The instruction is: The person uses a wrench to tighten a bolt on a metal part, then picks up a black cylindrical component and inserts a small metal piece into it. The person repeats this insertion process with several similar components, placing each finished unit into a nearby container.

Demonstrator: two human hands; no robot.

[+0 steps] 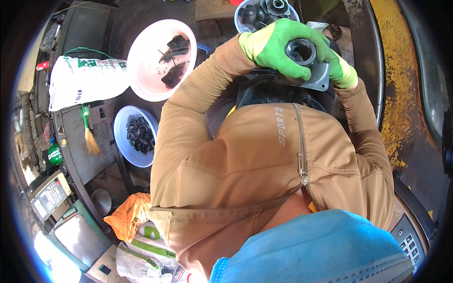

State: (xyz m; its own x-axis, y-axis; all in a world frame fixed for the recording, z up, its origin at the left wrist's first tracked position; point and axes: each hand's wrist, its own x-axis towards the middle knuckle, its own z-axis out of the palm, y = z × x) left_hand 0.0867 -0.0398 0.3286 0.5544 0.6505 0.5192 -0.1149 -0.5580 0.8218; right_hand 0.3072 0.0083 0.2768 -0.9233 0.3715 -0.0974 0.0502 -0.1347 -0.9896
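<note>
A grey metal part, a flat plate with a raised round collar on top, is held in front of the chest, near the top of the view, between two green-gloved hands. The collar's bore is turned up toward the camera, so the part's axis runs roughly along the line of sight, while the flat plate spreads out below and to the right. The left hand is wrapped over the collar from the left, fingers curled closed around its rim; it is the hand more fully on the part. The right hand is closed on the plate's right edge, only partly seen behind the part. Both sleeves are tan, and the part is kept over a dark mesh-like bundle in the lap.

Just beyond the hands, at the top edge, a pale blue bowl is seen holding dark metal and plastic pieces, among them what looks like another round casting. Farther left, a pink bowl is set on the floor with a few flat black pieces lying in it. Below that, a second blue bowl is filled with a heap of small black rubbery pieces. A white printed sack lies beside the pink bowl, and an orange bag is crumpled lower down. A yellow, rust-worn metal surface curves along the right.
</note>
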